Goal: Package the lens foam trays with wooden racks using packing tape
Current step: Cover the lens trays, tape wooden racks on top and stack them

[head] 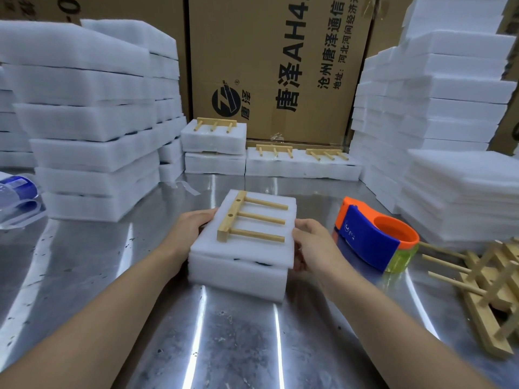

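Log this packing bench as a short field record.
workpiece: foam tray stack, centre of steel table
on top: wooden rack, three pegs lying flat
left hand: grips stack's left side
right hand: grips stack's right side
tape dispenser: on table, right of stack, unheld
spare racks: piled far right

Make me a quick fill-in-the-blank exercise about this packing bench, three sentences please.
The left hand and right hand hold a foam stack whose wooden rack has ___ pegs.
The tape dispenser lies to the person's ___ of the stack.
The dispenser is blue and ___.
Missing words: three; right; orange.
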